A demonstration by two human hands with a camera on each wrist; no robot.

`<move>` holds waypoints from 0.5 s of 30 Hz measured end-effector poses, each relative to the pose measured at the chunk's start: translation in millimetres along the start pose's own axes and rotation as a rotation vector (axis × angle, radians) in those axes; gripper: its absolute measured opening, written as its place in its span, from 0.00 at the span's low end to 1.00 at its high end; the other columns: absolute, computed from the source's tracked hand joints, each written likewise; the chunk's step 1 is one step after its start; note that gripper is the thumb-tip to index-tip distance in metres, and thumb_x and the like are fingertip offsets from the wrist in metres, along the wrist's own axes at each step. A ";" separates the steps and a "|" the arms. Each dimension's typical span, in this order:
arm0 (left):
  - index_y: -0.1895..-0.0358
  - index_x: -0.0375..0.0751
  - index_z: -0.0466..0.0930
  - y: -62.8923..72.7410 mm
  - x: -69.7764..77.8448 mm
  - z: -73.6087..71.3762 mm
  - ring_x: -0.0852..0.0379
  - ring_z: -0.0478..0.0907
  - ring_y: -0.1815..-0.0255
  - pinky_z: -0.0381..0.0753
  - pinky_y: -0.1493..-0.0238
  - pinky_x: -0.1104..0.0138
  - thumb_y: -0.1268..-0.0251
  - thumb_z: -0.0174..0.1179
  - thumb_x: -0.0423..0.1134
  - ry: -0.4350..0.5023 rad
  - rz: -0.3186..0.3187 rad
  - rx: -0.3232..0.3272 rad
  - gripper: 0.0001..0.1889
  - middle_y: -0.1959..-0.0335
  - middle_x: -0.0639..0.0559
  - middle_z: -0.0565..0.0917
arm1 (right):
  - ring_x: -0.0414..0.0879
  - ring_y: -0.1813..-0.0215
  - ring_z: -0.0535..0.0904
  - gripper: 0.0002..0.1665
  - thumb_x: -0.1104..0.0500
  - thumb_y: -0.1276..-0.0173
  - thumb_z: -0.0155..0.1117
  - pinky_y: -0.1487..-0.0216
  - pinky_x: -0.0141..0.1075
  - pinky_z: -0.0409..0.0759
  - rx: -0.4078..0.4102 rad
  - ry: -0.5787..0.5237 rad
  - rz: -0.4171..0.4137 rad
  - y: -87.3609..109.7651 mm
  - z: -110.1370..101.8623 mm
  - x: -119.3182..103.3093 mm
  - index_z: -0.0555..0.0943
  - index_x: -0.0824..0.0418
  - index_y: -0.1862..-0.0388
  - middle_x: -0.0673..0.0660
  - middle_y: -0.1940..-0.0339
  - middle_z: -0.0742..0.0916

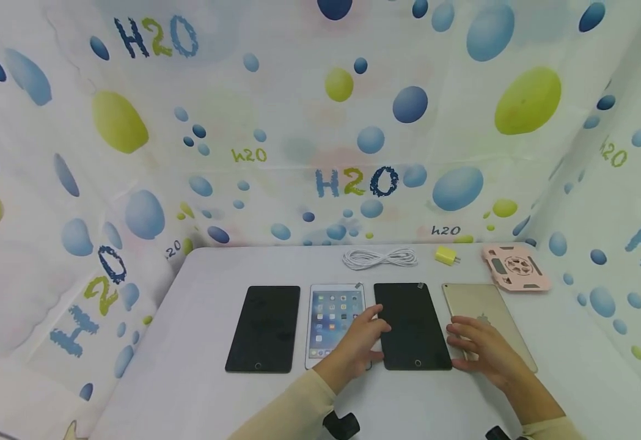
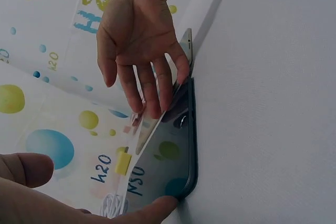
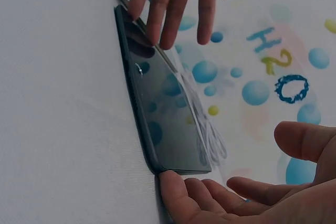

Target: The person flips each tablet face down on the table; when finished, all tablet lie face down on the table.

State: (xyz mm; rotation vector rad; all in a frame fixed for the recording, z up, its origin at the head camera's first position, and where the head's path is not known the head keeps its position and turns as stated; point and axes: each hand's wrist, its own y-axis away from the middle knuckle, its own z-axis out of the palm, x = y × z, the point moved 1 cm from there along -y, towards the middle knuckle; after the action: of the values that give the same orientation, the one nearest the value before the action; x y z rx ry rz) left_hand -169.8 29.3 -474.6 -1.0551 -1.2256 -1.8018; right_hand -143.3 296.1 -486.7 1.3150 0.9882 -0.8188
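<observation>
A black-screened tablet [image 1: 413, 321] lies flat on the white table, its home button toward me. My left hand [image 1: 355, 347] is at its left edge, passing over part of a white tablet [image 1: 324, 308] whose screen shows app icons. At the opposite edge is my right hand [image 1: 482, 347], partly over a gold tablet [image 1: 493, 302] lying back side up. In the right wrist view the little finger of the right hand [image 3: 252, 198] touches a lower corner of the black tablet [image 3: 168, 124]. The left little finger likewise meets a corner in the left wrist view. Neither hand curls round anything.
Another black tablet [image 1: 265, 330] lies at the left. Along the back are a coiled white cable [image 1: 380, 258], a yellow plug adapter [image 1: 446, 255] and a pink cooling stand [image 1: 518, 267] with a fan, close to the gold tablet's top. A bubble-printed curtain [image 1: 298, 122] encloses the table.
</observation>
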 end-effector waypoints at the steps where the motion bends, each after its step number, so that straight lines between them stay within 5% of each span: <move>1: 0.21 0.41 0.59 0.0 -1.0 -0.9 0.24 0.53 0.23 0.65 0.37 0.28 0.37 0.56 0.34 0.010 -0.004 -0.002 0.38 0.21 0.29 0.55 | 0.50 0.38 0.77 0.41 0.47 0.18 0.50 0.46 0.54 0.84 0.003 0.001 0.002 -0.3 0.4 1.3 0.53 0.70 0.21 0.67 0.29 0.74; 10: 0.22 0.39 0.62 -6.1 -5.8 -9.0 0.27 0.56 0.23 0.67 0.37 0.29 0.37 0.56 0.34 0.085 -0.019 0.000 0.36 0.24 0.28 0.60 | 0.48 0.41 0.80 0.39 0.50 0.19 0.53 0.48 0.49 0.85 0.004 -0.007 -0.022 2.0 0.1 2.8 0.55 0.72 0.22 0.62 0.34 0.80; 15: 0.23 0.39 0.63 -5.0 -6.9 -13.1 0.28 0.57 0.24 0.68 0.37 0.29 0.36 0.56 0.34 0.105 -0.018 0.001 0.35 0.25 0.28 0.61 | 0.44 0.49 0.82 0.24 0.54 0.19 0.54 0.52 0.41 0.84 -0.030 -0.125 -0.034 2.3 -0.2 0.9 0.72 0.62 0.30 0.49 0.48 0.86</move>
State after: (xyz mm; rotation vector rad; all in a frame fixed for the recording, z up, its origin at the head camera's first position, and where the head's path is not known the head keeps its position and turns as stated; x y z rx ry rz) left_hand -174.3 19.1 -485.6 -0.9393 -1.1762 -1.8463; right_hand -140.9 296.5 -486.6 1.2090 0.9227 -0.8984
